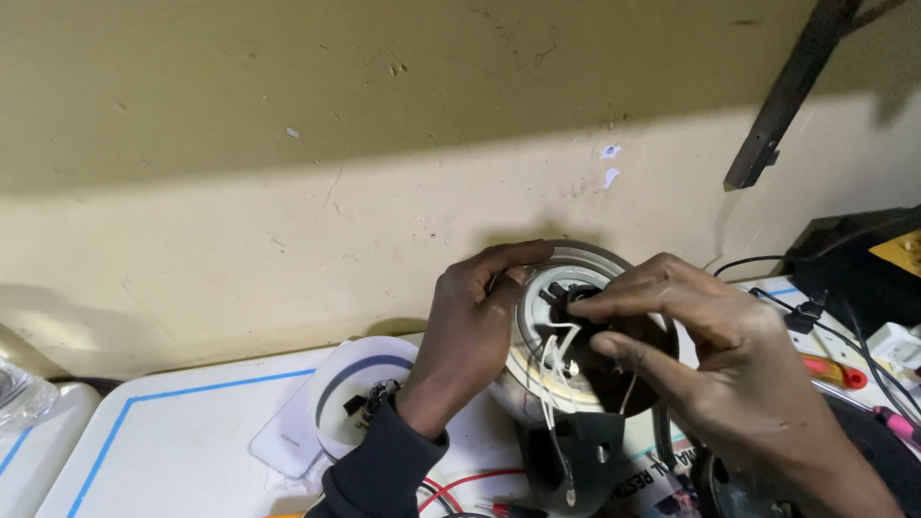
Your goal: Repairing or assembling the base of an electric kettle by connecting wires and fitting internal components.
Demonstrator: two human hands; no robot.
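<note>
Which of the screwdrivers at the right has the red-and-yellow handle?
The upper screwdriver, lying nearer the wall. The lower one, at the frame's right edge, has a pink handle.

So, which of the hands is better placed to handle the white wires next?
Probably the right hand: its fingertips already pinch at the appliance base, just above the white wires. The left hand grips the rim, steadying it.

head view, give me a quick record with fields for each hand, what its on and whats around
left hand: grips the rim of the round appliance base, tipped on its side
right hand: fingertips pinch a small black part at the base's centre
wires: white wires hang from the base
nearby: white round cover on the white table; red-handled screwdriver at right
</note>
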